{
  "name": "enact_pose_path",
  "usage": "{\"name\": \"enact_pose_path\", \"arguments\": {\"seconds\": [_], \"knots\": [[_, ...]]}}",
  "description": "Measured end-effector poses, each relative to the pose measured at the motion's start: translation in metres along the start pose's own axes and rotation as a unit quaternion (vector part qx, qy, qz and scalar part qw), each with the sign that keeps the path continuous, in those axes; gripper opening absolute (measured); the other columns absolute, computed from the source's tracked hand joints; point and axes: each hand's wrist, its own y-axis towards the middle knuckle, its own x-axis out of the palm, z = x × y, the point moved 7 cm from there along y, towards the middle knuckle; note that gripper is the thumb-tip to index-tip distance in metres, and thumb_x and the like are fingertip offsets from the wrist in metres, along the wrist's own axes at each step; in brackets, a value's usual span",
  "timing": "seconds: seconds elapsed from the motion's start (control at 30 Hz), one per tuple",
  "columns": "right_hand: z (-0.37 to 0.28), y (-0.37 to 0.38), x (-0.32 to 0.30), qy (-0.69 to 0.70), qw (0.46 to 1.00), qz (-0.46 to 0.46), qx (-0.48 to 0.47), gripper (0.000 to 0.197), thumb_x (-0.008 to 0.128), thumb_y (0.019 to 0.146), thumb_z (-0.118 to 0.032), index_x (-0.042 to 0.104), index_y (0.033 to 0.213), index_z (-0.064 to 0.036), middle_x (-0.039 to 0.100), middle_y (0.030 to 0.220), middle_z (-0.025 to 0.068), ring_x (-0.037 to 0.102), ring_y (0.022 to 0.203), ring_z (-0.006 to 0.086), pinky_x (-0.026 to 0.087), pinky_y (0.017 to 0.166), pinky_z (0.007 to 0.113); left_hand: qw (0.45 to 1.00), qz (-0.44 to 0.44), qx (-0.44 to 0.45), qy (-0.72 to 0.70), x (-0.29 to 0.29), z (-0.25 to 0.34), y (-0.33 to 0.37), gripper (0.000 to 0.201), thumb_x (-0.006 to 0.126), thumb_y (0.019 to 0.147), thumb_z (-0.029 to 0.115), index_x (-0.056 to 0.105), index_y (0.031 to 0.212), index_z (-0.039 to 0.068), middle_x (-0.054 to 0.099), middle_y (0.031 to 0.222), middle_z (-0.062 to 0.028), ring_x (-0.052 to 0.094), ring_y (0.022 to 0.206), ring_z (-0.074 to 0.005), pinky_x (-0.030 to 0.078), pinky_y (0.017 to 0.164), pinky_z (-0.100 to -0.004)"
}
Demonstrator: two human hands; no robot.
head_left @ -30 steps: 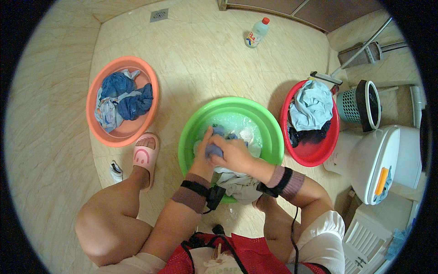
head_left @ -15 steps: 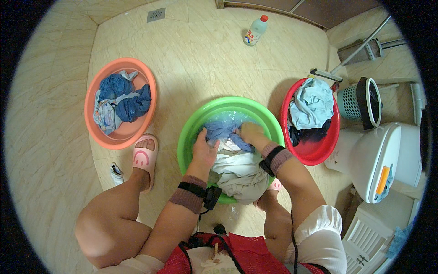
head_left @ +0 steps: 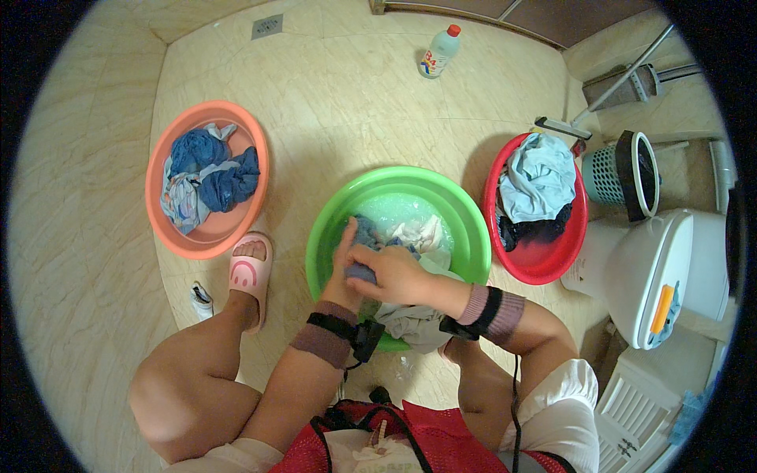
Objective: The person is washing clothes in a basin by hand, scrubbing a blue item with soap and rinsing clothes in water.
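Note:
A green basin point(head_left: 321, 229) of sudsy water stands on the floor before me, with wet clothes in it. Over its near left part, my right hand point(head_left: 392, 276) is closed on a bunched blue garment point(head_left: 361, 273) and presses it against my left hand point(head_left: 341, 272). My left hand holds the same cloth; one digit points up, and its other fingers are mostly hidden. More blue fabric trails into the suds beyond the hands. White cloth point(head_left: 432, 256) lies at the right in the basin, and a greyish-beige piece point(head_left: 412, 322) hangs over its near rim.
An orange basin point(head_left: 158, 213) with blue and patterned clothes stands left, a red basin point(head_left: 544, 272) with pale blue and black clothes right. A red-capped bottle point(head_left: 440, 52) stands at the back. At right are a teal basket point(head_left: 603, 179), a squeegee point(head_left: 564, 128) and a white toilet point(head_left: 658, 276).
My right hand has moved left and toward me, bringing blue cloth across to my left hand. The blue cloth is now bunched at the left, uncovering sudsy water and white cloth.

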Motion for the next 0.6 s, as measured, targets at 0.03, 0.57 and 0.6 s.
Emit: {"name": "enact_pose_path", "arguments": {"seconds": [0.03, 0.57, 0.6], "knots": [[-0.007, 0.012, 0.002, 0.006, 1.0, 0.0, -0.018, 0.035, 0.061, 0.082, -0.034, 0.054, 0.108, -0.0125, 0.063, 0.073, 0.0191, 0.062, 0.067, 0.0397, 0.049, 0.059, 0.049, 0.99, -0.121, 0.003, -0.078, -0.035, -0.001, 0.03, 0.038, 0.045, 0.095, 0.041, 0.055, 0.114, 0.009, 0.061, 0.109, -0.0102, 0.058, 0.098, -0.0248, 0.048, 0.089, -0.0402], [0.183, 0.011, -0.013, -0.193, 0.896, -0.059, 0.395, 0.053, 0.062, 0.082, -0.041, 0.058, 0.112, 0.0018, 0.062, 0.103, 0.0262, 0.062, 0.093, 0.0372, 0.05, 0.079, 0.043, 0.996, 0.09, -0.002, -0.013, -0.057, -0.011, 0.057, 0.05, 0.049, 0.094, 0.037, 0.038, 0.135, 0.011, 0.038, 0.14, -0.0057, 0.037, 0.127, -0.022, 0.031, 0.104, -0.0472], [0.172, 0.014, -0.013, -0.193, 0.896, -0.059, 0.395, 0.053, 0.062, 0.082, -0.041, 0.058, 0.112, 0.0018, 0.062, 0.103, 0.0262, 0.062, 0.093, 0.0372, 0.05, 0.079, 0.043, 0.995, 0.1, -0.001, -0.025, -0.054, -0.009, 0.055, 0.049, 0.047, 0.094, 0.039, 0.039, 0.134, 0.011, 0.039, 0.139, -0.0056, 0.038, 0.126, -0.0222, 0.033, 0.103, -0.0477]]}}
